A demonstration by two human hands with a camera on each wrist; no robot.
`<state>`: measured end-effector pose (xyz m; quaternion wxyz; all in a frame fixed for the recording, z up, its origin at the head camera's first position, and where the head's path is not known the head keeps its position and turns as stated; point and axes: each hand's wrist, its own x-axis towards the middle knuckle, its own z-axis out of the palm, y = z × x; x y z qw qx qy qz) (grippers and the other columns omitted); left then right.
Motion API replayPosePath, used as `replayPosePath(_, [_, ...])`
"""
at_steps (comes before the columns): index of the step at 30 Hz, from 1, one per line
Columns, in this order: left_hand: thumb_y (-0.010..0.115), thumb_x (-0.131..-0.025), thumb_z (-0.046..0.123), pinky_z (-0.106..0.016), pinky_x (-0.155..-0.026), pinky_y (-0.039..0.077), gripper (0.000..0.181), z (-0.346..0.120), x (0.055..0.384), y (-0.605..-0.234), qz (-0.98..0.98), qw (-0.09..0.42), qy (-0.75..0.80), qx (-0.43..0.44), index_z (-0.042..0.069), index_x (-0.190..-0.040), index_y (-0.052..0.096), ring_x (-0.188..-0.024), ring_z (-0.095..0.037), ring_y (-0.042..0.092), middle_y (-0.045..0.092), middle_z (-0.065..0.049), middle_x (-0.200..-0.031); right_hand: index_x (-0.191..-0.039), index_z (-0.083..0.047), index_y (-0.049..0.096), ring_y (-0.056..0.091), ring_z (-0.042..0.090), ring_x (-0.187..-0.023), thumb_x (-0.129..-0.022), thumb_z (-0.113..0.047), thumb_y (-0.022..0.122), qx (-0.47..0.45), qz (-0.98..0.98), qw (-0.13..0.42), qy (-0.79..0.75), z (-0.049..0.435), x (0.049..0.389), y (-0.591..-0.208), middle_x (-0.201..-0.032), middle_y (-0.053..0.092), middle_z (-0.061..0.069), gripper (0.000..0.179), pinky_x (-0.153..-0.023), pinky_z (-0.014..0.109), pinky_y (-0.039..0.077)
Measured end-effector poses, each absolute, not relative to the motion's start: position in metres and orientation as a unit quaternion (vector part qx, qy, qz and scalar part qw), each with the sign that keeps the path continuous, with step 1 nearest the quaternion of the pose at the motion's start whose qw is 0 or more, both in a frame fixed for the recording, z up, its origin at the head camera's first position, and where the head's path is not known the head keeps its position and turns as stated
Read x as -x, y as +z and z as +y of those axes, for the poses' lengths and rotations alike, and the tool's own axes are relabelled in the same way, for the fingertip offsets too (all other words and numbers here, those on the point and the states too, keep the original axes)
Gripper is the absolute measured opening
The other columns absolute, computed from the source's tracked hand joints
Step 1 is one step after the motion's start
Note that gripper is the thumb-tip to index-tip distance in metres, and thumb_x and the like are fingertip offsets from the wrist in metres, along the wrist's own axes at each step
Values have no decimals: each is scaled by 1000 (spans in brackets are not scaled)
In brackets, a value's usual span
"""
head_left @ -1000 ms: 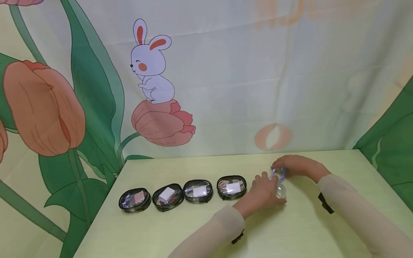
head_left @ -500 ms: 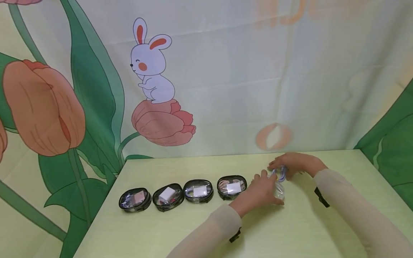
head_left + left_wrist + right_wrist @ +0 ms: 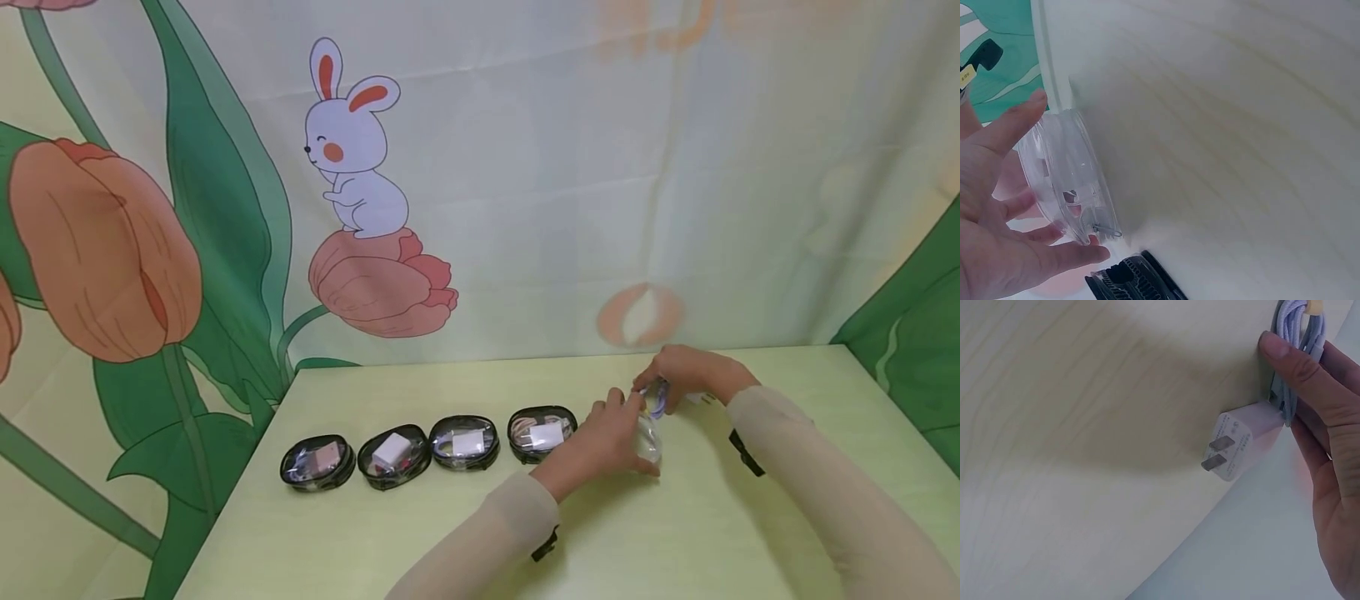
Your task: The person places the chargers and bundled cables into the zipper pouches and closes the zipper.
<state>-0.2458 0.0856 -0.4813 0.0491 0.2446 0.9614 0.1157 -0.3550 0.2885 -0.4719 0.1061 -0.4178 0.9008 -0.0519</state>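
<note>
My left hand grips a clear plastic pouch, thumb and fingers spread round its sides. A small metal zipper pull shows at the pouch's edge in the left wrist view. Just beyond it, my right hand pinches a coiled lilac cable between thumb and fingers. A yellowish tie wraps the coil. Below the cable, a white charger plug has its two prongs facing away from my hand; its rear end is at the cable and fingers. In the head view the pouch is partly hidden by my left hand.
Several black-rimmed clear pouches with chargers and cables inside stand in a row to the left, the nearest pouch close to my left wrist. The pale table ends at a printed curtain behind.
My right hand has moved slightly away toward the back with the cable, and the charger's prongs have come into view beside it. My left hand still holds the clear pouch, nearly in place.
</note>
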Motion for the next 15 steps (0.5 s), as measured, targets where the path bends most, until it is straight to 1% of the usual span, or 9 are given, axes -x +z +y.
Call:
replayPosePath(3, [91, -68, 55, -28, -84, 53, 92, 85, 246, -481, 961, 48, 126, -242, 21, -139, 45, -109, -21, 55, 47, -4, -128, -116, -16, 79, 63, 7, -83, -69, -10, 93, 412, 904, 103, -56, 287, 357, -471, -103, 76, -7, 49, -77, 30, 54])
replayPosePath(5, [91, -68, 54, -29, -86, 53, 91, 85, 246, -482, 961, 49, 133, -238, 21, -139, 45, -112, -22, 54, 46, -4, -131, -113, -16, 80, 65, 7, -83, -69, -11, 93, 411, 904, 99, -58, 286, 357, -472, -101, 77, -7, 46, -77, 29, 54])
replayPosePath(10, [90, -70, 54, -31, -90, 53, 96, 86, 246, -484, 962, 53, 142, -227, 27, -148, 41, -123, -25, 52, 41, -7, -142, -108, -15, 82, 70, 9, -88, -71, -14, 92, 402, 908, 88, -80, 285, 361, -474, -100, 78, -6, 38, -81, 32, 57])
replayPosePath(12, [90, -71, 54, -31, -89, 54, 96, 86, 246, -485, 962, 51, 142, -228, 28, -150, 41, -125, -26, 51, 40, -8, -144, -105, -16, 82, 71, 9, -89, -71, -15, 92, 396, 910, 83, -91, 285, 363, -476, -98, 78, -7, 35, -81, 33, 58])
replayPosePath(15, [89, -72, 55, -30, -90, 53, 95, 85, 247, -485, 961, 51, 141, -231, 28, -150, 42, -124, -25, 51, 40, -8, -145, -100, -19, 84, 70, 7, -87, -71, -17, 93, 384, 915, 73, -100, 284, 367, -477, -94, 78, -10, 31, -80, 34, 58])
